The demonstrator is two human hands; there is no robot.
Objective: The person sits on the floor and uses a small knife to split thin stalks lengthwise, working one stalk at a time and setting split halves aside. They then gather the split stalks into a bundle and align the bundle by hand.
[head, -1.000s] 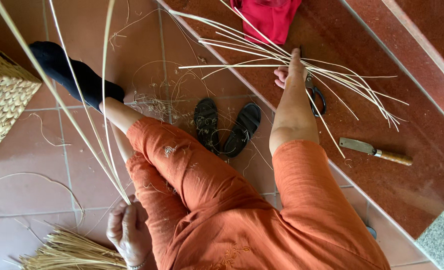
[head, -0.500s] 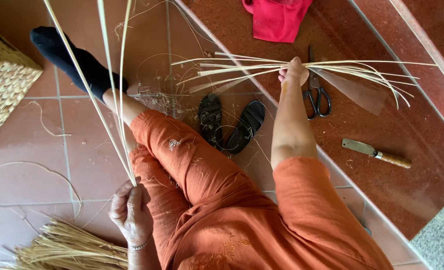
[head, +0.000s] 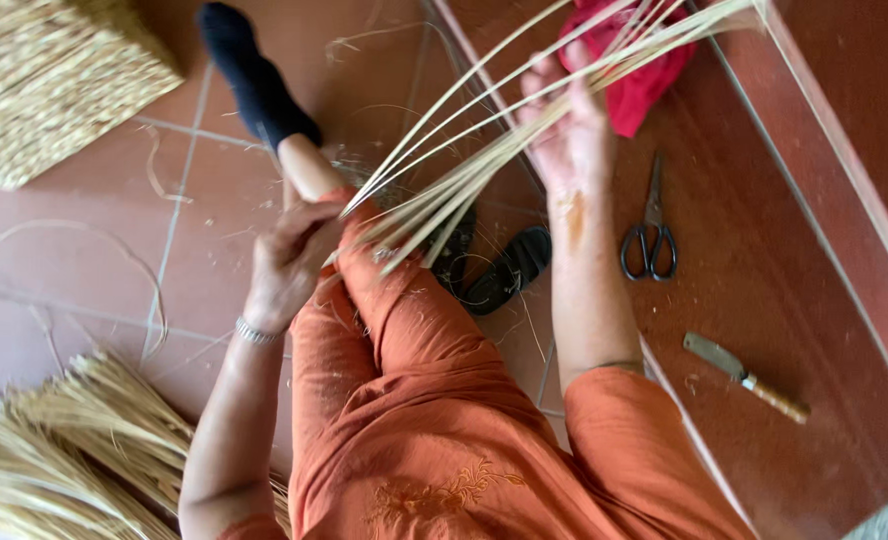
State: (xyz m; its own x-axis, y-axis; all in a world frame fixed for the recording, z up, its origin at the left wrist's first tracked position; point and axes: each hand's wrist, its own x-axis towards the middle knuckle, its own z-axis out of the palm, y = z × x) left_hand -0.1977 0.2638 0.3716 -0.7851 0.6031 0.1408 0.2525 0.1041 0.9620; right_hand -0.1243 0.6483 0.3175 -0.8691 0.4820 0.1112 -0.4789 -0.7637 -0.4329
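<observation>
seated on a red-brown tiled floor [head: 84,260], orange trousers [head: 434,400] filling the lower middle, one leg stretched up the frame and ending in a dark sock [head: 254,75]. at the upper left corner, a big woven straw basket [head: 49,80]; at the lower left, a heap of loose straw [head: 74,450]. across the middle, a bundle of long pale reed strips [head: 484,160], fanned from just above the knee up toward the top right corner. left hand [head: 289,265] closed around the lower ends of those strips, a thin bracelet [head: 257,332] at the wrist. right hand [head: 569,135] farther up the bundle, fingers curled about the strips and gripping them. behind that hand, a crumpled red cloth [head: 644,85] on the raised step. beside the knee, a pair of dark sandals [head: 494,270] on the floor. to the right on the step, black scissors [head: 651,235] lying flat, and below them, well apart, a small knife with a wooden handle [head: 744,375].
</observation>
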